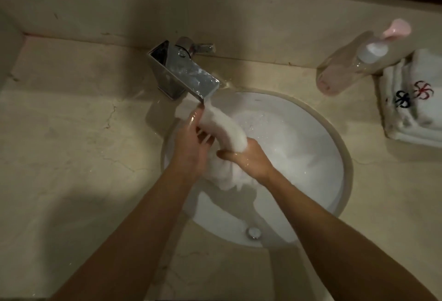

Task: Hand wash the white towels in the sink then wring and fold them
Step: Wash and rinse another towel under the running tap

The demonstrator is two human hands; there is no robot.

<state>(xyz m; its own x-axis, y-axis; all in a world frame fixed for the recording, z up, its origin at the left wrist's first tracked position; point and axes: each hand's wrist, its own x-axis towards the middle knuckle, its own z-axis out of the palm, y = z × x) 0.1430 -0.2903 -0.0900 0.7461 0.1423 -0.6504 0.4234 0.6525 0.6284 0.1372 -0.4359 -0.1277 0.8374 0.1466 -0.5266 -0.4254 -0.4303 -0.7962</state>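
The washing step looks to be in hand, with wringing and folding yet to come. At the left, the chrome faucet (184, 73) pours water off its flat spout into the white sink (311, 133). Just under the spout, the left hand (193, 143) reaches in from the lower left, its fingers curled round the upper end of a white towel (222, 128) bunched into a roll. The roll slants down to the right hand (248, 157), which grips its lower end, thumb pointing left; the rest of the towel hangs below both hands, over the basin. Both forearms angle up from the bottom edge and converge over the bowl. The next move probably calls for rubbing the cloth under the stream, then twisting the hands opposite ways. Further right, on the counter, stands a soap dispenser (354, 66), touching a stack of folded towels (416, 107) with embroidered flowers.
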